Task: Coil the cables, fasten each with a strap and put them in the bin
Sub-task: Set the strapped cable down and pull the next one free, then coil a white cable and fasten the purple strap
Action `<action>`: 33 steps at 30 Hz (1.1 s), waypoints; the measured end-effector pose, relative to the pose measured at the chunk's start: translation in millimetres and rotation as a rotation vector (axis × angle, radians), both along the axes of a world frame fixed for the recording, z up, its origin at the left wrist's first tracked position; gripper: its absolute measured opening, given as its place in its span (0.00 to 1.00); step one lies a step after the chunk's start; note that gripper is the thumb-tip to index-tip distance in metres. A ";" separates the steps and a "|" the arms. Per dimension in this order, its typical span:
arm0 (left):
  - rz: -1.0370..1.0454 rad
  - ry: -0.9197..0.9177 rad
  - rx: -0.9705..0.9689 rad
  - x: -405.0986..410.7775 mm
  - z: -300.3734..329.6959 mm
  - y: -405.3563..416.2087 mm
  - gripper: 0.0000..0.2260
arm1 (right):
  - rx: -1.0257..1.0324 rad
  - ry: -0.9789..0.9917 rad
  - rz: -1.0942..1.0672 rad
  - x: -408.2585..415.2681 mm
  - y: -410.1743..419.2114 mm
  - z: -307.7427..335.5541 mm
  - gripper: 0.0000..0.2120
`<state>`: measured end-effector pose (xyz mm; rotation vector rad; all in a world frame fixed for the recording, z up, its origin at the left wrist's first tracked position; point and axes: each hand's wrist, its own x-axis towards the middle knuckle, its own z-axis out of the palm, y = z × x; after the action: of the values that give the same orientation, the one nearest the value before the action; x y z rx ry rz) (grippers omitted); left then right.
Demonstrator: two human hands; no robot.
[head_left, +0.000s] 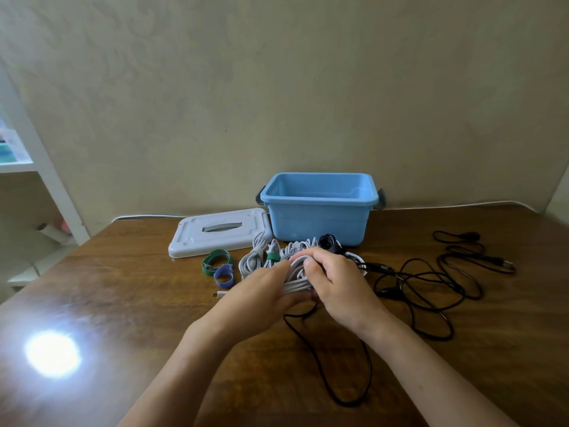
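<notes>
Curled fingers [311,268] of the right hand [337,283] are gripping the top of a white cable coil [296,277], while the left hand [261,291] is cupping the same bundle from the other side, its fingers wrapped under the strands. The coil is hanging just above the brown wooden desk [123,303], its long axis running roughly from the person toward the wall, loops arching at the far end. One white plug end [219,293] is sticking out to the left, lying on the desk. How many turns the coil has is hard to tell, as both hands are covering most of it.

Just behind the hands, more white cable bundles [255,257] are lying in a heap, one of them wearing a green strap [272,257]; a small black coiled cable [328,241] is sitting at the heap's far right. To the left, a loose green strap loop [215,261] and a blue strap loop [223,275] are touching each other. Loose black cables [431,282] are sprawling over the desk to the right, one strand [348,380] looping back toward the person between the forearms.

The open blue bin [318,208] is standing at the desk's far edge against the wall, its white lid [218,232] lying flat beside it on the left. A white shelf [18,155] is being cut off by the left frame edge, its contents blurred.
</notes>
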<state>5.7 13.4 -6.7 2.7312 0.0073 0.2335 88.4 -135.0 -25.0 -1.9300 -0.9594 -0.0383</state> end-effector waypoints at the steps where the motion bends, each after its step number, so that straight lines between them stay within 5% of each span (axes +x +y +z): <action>1: 0.019 -0.037 0.075 -1.0 0.7 1.1 0.07 | 0.016 0.001 0.001 -0.7 2.2 -0.2 0.13; 6: 0.143 -0.085 0.242 -5.5 -0.7 12.3 0.09 | -0.046 -0.002 0.011 -3.6 16.8 6.0 0.16; 10: 0.261 -0.101 0.102 -27.6 1.0 53.9 0.09 | -0.050 0.065 0.067 -2.4 23.6 22.3 0.21; 14: 0.433 -0.206 -0.050 -61.0 -8.3 106.7 0.10 | -0.179 -0.138 0.037 5.4 49.5 31.4 0.10; 20: 0.613 -0.227 -0.151 -70.2 -32.9 138.2 0.12 | -0.421 -0.241 0.119 3.1 112.9 32.2 0.07; 33: 0.662 -0.249 -0.260 -73.0 -36.7 138.5 0.14 | -0.741 -0.453 0.071 -3.8 171.4 11.5 0.09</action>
<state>-67.3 151.9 -43.4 2.3351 0.8157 0.6969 84.6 36.4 -13.5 -2.6267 -1.4890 -0.0921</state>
